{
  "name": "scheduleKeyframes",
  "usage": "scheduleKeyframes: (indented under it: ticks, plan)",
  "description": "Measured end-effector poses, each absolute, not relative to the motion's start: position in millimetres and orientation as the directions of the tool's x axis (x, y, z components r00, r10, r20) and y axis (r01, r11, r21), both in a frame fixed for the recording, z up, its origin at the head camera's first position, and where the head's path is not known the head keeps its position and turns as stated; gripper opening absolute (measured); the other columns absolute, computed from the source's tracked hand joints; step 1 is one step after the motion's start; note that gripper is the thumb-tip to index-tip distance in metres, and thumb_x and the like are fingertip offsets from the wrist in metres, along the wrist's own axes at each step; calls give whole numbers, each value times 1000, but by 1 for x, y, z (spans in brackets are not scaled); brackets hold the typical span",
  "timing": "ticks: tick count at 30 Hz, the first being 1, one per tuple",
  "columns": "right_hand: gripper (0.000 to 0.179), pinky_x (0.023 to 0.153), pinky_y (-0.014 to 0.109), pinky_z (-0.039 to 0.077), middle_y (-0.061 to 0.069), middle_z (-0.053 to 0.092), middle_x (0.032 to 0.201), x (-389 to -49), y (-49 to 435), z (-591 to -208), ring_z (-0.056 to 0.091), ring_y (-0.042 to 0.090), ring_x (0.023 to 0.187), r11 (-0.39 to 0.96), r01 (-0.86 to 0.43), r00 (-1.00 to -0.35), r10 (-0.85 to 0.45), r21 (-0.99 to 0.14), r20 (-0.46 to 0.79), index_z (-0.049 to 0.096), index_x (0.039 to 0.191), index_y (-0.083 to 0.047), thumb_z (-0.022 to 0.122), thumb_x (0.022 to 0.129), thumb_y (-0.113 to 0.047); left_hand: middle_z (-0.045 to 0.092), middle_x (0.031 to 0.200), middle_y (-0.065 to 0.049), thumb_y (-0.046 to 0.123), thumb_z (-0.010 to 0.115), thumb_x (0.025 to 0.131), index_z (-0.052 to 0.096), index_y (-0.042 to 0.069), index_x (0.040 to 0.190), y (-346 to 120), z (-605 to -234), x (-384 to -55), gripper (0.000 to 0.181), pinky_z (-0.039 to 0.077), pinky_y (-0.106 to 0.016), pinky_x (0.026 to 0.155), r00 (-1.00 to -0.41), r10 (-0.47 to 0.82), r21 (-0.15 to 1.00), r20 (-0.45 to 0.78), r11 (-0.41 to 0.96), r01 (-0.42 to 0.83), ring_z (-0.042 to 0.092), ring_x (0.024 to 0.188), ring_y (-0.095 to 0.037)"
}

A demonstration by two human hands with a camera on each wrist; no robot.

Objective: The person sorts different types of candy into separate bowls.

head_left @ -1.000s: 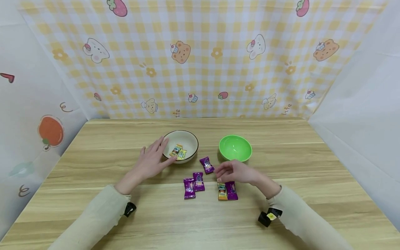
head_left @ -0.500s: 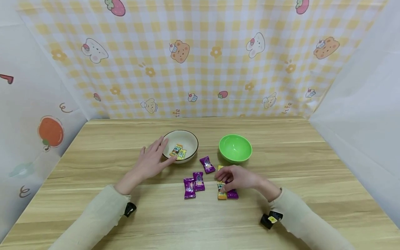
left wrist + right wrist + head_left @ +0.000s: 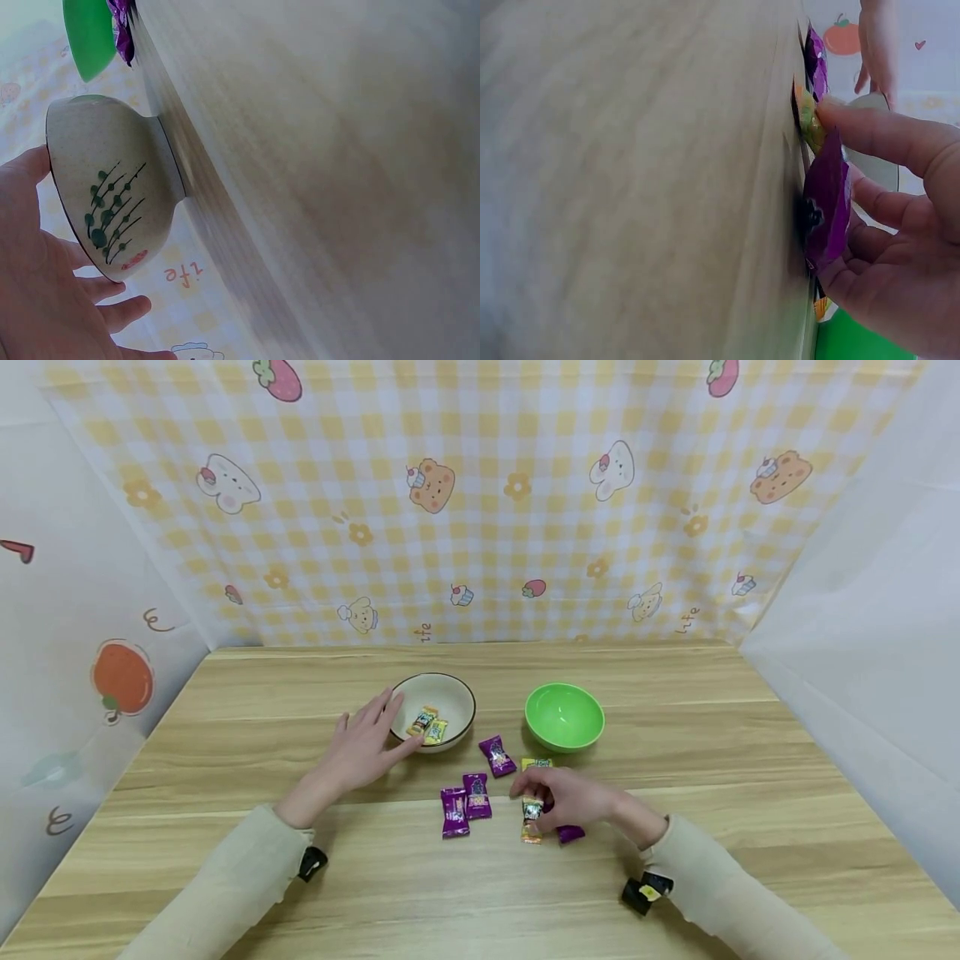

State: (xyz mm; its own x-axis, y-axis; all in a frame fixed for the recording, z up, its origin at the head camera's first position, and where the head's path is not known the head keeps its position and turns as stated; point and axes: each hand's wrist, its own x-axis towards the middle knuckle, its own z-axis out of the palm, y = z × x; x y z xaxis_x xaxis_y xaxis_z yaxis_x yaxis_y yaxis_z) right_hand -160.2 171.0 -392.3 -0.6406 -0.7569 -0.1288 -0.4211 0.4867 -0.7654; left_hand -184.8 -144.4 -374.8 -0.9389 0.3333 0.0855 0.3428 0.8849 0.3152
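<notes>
My left hand [image 3: 365, 745] rests on the rim of a cream bowl [image 3: 455, 693], thumb at the near side and straight fingers at the left. Inside the bowl lie an orange candy packet [image 3: 423, 719] and a yellow one [image 3: 435, 732]. Green sprigs are painted on the bowl's outside [image 3: 112, 172]. My right hand [image 3: 572, 796] pinches an orange-ended candy packet [image 3: 532, 810] low over the table, thumb on its near end. Right beside it a purple packet [image 3: 826, 202] stands tilted, partly hidden under the hand in the head view. A yellow packet [image 3: 536, 764] lies beyond the fingers.
A green bowl [image 3: 564, 717] stands behind my right hand. Three purple packets lie between the hands: one [image 3: 498, 756] near the cream bowl, two [image 3: 476, 795] [image 3: 454, 812] side by side. A checked curtain [image 3: 480, 527] hangs behind the wooden table [image 3: 360, 893].
My right hand has come down and nearer onto the orange-ended packet, uncovering the yellow packet behind it. The purple packet beside it has shifted and turned. My left hand has stayed on the bowl.
</notes>
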Motion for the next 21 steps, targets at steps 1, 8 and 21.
scheduleKeyframes:
  ticks: [1,8,21]
  plan:
    - [37,70,25,44,-1,53,91,-160,171,-393,49,13,81,491,-423,-642,-756,-761,-130,53,105,-7,71,72,-7,11,145,-14,64,34,83,17,6,141,-144,-375,-185,84,7,-62,94,-938,335,315,88,884,345,17,127,-35]
    - [24,61,24,45,-5,55,83,-165,172,-396,50,9,71,494,-397,-677,-727,-773,-117,59,98,-9,68,76,-8,12,144,-15,62,36,84,19,6,140,-144,-376,-185,82,8,-62,95,-938,332,309,97,886,345,18,127,-35]
    - [20,62,26,46,2,57,82,-177,170,-385,52,15,72,439,-290,-733,-673,-850,-98,60,97,-2,65,79,-10,11,144,-14,64,35,83,19,6,140,-144,-376,-185,83,8,-62,94,-940,328,307,96,888,342,18,127,-35]
